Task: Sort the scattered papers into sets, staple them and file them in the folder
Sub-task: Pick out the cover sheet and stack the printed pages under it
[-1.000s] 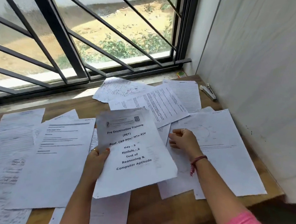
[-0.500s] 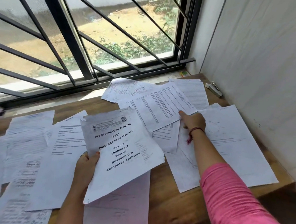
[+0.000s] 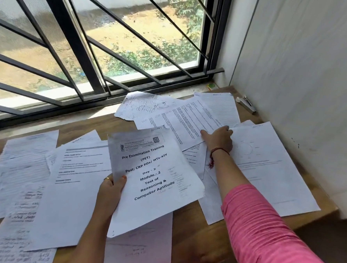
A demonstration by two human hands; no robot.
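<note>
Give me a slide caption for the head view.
Left hand holds cover sheet; right hand reaches scattered papers.

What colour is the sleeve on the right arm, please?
Pink, seen clearly in the head view: sleeve.

Window [image 3: 133, 37]: fills the far side behind the desk, bright daylight pouring through the glass.
Grille [image 3: 72, 41]: black metal bars, some upright, some slanting, crossing the pane.
Window frame [image 3: 210, 36]: dark, running down to the sill at the right.
Outside ground [image 3: 105, 27]: dry, sandy earth, with green shrubs [image 3: 144, 60] low by the glass.
Sill [image 3: 75, 88]: pale ledge just below the bars.
Wall [image 3: 306, 78]: whitish panel, closing the right side, a few dark specks low down.
Desk [image 3: 191, 230]: brown wooden top, meeting the wall at its right edge.
Small green object [image 3: 211, 86]: in the sill's far right corner; too small to identify.
</note>
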